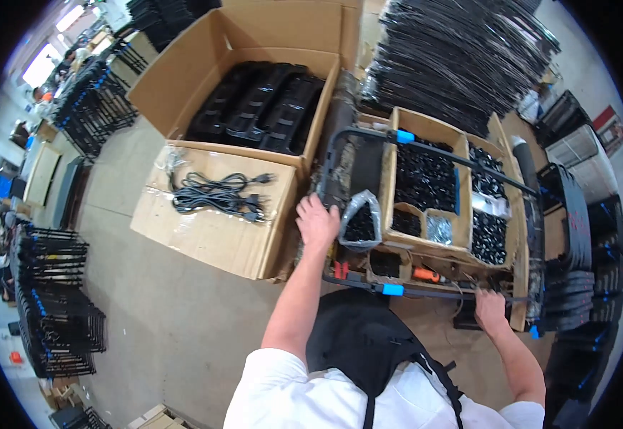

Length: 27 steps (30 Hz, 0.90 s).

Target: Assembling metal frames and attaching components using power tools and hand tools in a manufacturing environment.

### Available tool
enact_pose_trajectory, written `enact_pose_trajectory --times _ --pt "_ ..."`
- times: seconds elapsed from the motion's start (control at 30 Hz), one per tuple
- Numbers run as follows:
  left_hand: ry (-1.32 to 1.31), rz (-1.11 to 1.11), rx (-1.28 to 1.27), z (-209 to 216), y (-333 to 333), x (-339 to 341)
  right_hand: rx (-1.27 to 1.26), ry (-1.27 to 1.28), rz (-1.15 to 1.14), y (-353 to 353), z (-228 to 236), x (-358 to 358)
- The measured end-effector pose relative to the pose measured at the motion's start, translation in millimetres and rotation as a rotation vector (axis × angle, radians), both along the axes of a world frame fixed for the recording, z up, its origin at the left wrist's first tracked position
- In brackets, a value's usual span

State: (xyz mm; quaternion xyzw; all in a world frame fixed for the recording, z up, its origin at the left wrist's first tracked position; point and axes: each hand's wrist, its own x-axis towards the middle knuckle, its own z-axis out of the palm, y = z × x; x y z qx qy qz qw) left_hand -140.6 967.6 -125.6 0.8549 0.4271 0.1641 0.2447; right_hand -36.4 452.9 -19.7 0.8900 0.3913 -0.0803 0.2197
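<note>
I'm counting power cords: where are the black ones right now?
In the head view, the black cords lie left of centre on a cardboard box, left of the left hand, just below the open box.

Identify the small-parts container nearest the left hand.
The clear plastic bag, just right of the left hand; the boxed parts sit farther away.

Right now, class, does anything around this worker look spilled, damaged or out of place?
Nothing looks plainly spilled or damaged. The black cables on the cardboard box look mildly untidy, their plugs splayed apart.
</note>
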Motion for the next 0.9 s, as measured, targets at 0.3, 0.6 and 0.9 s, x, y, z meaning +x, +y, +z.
enact_pose_trajectory --times 0.3,0.6,0.9 --pt "-0.496 0.108 -0.018 58.2 88.9 -55.4 0.036 0.088 -0.234 -6.3 9.8 -5.2" --pt "-0.030 -0.028 0.277 50.7 234.5 -150.7 0.242 0.188 -0.270 -13.9 -21.8 10.0" --pt "0.437 0.278 -0.036 88.1 251.2 -126.1 0.257 0.182 -0.308 -29.1 -32.4 11.0"
